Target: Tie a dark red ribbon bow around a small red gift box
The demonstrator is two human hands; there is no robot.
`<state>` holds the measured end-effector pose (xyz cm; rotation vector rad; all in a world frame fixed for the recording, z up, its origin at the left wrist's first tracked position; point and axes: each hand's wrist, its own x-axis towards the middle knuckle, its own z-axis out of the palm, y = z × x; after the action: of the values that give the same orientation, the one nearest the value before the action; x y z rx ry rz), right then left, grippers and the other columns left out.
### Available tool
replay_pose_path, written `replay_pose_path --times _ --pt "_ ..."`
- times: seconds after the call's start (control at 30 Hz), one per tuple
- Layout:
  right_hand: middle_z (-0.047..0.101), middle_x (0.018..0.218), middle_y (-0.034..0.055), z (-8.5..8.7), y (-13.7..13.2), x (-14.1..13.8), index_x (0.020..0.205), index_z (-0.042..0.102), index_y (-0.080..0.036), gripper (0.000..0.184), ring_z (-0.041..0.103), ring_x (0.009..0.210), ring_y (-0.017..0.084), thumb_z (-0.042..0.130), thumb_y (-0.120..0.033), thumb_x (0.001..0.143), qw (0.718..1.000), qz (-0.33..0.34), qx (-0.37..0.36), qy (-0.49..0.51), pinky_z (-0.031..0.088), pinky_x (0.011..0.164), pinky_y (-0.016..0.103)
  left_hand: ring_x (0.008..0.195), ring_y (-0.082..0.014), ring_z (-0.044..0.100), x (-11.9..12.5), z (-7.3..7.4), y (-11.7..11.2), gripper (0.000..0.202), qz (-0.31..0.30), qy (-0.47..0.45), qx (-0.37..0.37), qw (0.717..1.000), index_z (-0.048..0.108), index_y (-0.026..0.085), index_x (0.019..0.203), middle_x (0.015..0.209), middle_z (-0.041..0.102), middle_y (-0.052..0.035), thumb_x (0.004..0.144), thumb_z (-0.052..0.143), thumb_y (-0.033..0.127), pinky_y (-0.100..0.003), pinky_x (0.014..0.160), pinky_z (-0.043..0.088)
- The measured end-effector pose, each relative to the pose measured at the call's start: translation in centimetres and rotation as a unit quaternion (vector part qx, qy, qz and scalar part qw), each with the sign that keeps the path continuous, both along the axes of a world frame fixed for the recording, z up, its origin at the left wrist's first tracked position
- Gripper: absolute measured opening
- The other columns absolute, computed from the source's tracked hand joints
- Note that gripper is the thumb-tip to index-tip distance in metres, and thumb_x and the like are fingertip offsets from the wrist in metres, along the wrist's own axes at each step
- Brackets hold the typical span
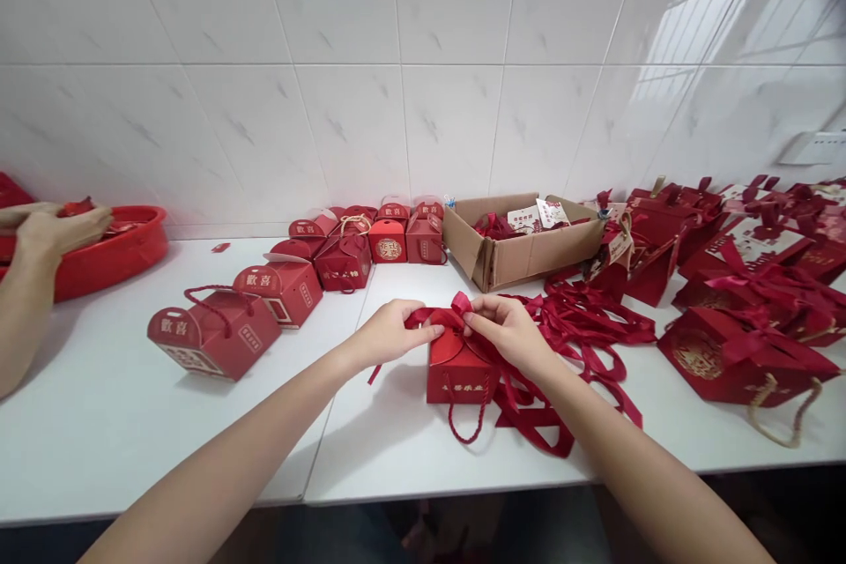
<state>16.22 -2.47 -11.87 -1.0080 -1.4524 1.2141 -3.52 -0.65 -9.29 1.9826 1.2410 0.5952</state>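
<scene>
A small red gift box (457,374) with gold lettering and a cord handle stands on the white table (119,423) in front of me. A dark red ribbon (441,315) lies across its top. My left hand (389,330) pinches the ribbon at the box's left top. My right hand (508,330) pinches a ribbon loop at the right top. Both hands are closed on the ribbon.
A pile of loose red ribbons (582,326) lies right of the box. Several finished red boxes (218,330) line the left and back. An open cardboard carton (522,251) sits behind. Larger red bags (740,352) fill the right. Another person's hand (46,233) rests by a red basin (119,251) at far left.
</scene>
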Motion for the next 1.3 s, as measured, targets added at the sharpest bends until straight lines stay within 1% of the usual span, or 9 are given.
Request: replay_pose_path --times 0.17,0.33,0.47,0.6,0.73,0.8,0.97,1.17,1.3 --pt "0.065 0.064 0.0036 -0.3 -0.1 -0.5 0.068 0.063 -0.015 0.011 0.058 0.061 0.016 0.06 -0.025 0.071 0.996 -0.065 0.041 -0.054 0.043 0.06 0.026 0.055 -0.0141 0.046 0.7 4.5 -1.8 0.009 -0.067 0.154 0.218 0.961 0.058 0.021 0.076 0.065 0.055 0.0003 0.078 0.05 0.018 -0.025 0.047 0.026" --pt "0.067 0.07 0.0035 -0.6 -0.1 -0.4 0.072 0.068 -0.016 0.013 0.056 0.064 0.017 0.059 -0.025 0.073 0.989 -0.057 0.083 -0.11 0.04 0.058 0.026 0.056 -0.0147 0.051 2.2 7.5 -2.2 0.017 -0.169 0.227 0.215 0.935 0.057 0.021 0.063 0.064 0.058 -0.0013 0.077 0.049 0.015 -0.026 0.047 0.026" --pt "0.062 0.064 0.0001 -0.6 -0.4 -0.1 0.071 0.068 -0.016 0.013 0.051 0.061 0.015 0.055 -0.019 0.075 0.97 -0.006 0.151 -0.192 0.037 0.057 0.025 0.069 -0.0161 0.057 3.8 8.2 -0.3 0.016 -0.206 0.211 0.224 0.929 0.065 0.021 0.075 0.082 0.062 -0.003 0.076 0.051 0.014 -0.026 0.052 0.032" --pt "0.062 0.065 0.0015 -0.7 -0.6 0.2 0.067 0.065 -0.016 0.018 0.052 0.061 0.015 0.057 -0.026 0.08 0.968 0.004 0.162 -0.193 0.038 0.056 0.026 0.074 -0.0171 0.057 5.4 6.8 2.4 0.013 -0.188 0.21 0.262 0.923 0.065 0.021 0.079 0.083 0.062 -0.0027 0.078 0.052 0.019 -0.029 0.066 0.039" --pt "0.066 0.064 0.0036 -0.8 -0.4 0.3 0.062 0.064 -0.017 0.031 0.058 0.063 0.017 0.056 -0.036 0.085 0.978 -0.017 0.14 -0.156 0.042 0.062 0.028 0.104 -0.03 0.05 5.6 4.2 3.8 0.025 0.023 0.221 0.441 0.87 0.059 0.016 0.104 0.109 0.059 -0.0121 0.08 0.054 0.018 -0.044 0.088 0.035" --pt "0.067 0.065 0.0038 -0.9 -0.3 0.3 0.063 0.064 -0.017 0.03 0.06 0.064 0.018 0.056 -0.036 0.085 0.981 -0.018 0.129 -0.145 0.044 0.064 0.028 0.109 -0.032 0.046 4.9 3.0 3.6 0.023 0.079 0.182 0.479 0.855 0.057 0.014 0.102 0.108 0.058 -0.0137 0.081 0.054 0.02 -0.045 0.089 0.034" --pt "0.068 0.068 0.0043 -1.0 -0.2 0.3 0.066 0.065 -0.017 0.029 0.061 0.066 0.019 0.057 -0.038 0.085 0.982 -0.014 0.118 -0.147 0.045 0.064 0.029 0.07 -0.0144 0.053 2.9 0.9 1.5 0.031 -0.048 -0.033 0.228 0.972 0.054 0.017 0.07 0.07 0.059 -0.0009 0.088 0.048 0.041 -0.029 0.071 0.042" --pt "0.069 0.071 0.0041 -1.3 -0.2 0.2 0.074 0.062 -0.017 0.025 0.062 0.066 0.018 0.059 -0.04 0.084 0.986 -0.018 0.101 -0.129 0.044 0.061 0.028 0.074 -0.0133 0.057 2.4 -1.3 0.9 0.018 -0.04 -0.154 0.119 0.98 0.059 0.016 0.074 0.076 0.063 -0.0011 0.079 0.063 0.034 -0.026 0.072 0.046" --pt "0.066 0.067 -0.0007 -1.7 -0.3 0.1 0.095 0.046 -0.021 0.028 0.064 0.066 0.017 0.063 -0.038 0.081 0.994 -0.02 0.083 -0.062 0.045 0.062 0.028 0.085 -0.0153 0.06 2.1 -2.4 1.2 0.019 -0.055 -0.183 0.061 0.98 0.054 0.016 0.076 0.086 0.064 -0.0042 0.081 0.059 0.033 -0.03 0.081 0.047"
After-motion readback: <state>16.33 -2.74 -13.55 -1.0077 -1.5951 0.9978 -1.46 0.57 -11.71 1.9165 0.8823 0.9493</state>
